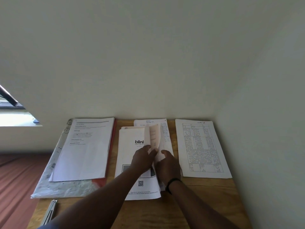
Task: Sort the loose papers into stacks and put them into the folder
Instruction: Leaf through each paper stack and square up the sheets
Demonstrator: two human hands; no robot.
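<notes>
Both hands are in the middle of the table, holding one thin folded paper (pixel 152 138) that stands up between them. The left hand (pixel 142 160) pinches its near end with thumb and fingers. The right hand (pixel 168 166) grips the same paper from the right side; a dark band (pixel 171 183) is on that wrist. Under the hands lies the middle stack (pixel 130 162), with a big sheet on top that shows a QR code. More sheets with handwriting (pixel 165 129) stick out at the far side of this stack. To the right, apart from it, lies a stack with a printed table (pixel 202 147). To the left sits a stack of typed pages (pixel 85 149). It rests on the folder (pixel 66 187), which is clear plastic with red showing at its right edge. All of it lies on a wooden table (pixel 206 204) against a pale wall (pixel 165 55). A metal thing (pixel 51 210) lies at the near left corner.
</notes>
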